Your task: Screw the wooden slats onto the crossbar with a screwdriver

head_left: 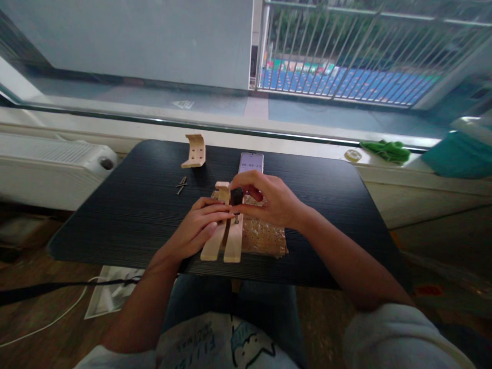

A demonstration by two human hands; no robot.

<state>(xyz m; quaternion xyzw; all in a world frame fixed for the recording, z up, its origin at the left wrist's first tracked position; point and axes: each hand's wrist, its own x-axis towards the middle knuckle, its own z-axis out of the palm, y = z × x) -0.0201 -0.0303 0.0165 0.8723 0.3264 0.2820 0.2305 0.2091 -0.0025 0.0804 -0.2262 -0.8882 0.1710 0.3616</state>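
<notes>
Two pale wooden pieces point(232, 248) lie side by side, narrow gap between them, partly on a tape-wrapped board point(265, 236) dotted with small holes. My left hand point(200, 223) rests across them with its fingers stretched out, lying flat on the wood. In my right hand point(269, 197) is a stubby black-handled screwdriver point(237, 196), pinched between thumb and fingers and upright over the right-hand piece. Below it a metal screw point(236, 219) stands in the wood; whether the tip sits in its head I cannot tell. My fingers hide part of the wood.
A curved wooden piece with holes point(197, 151) stands at the table's back left, with several loose screws point(182, 184) nearer me. Behind my right hand lies a phone point(251, 161) showing a timer. On the sill are a tape roll point(352, 155) and a green cloth point(386, 150).
</notes>
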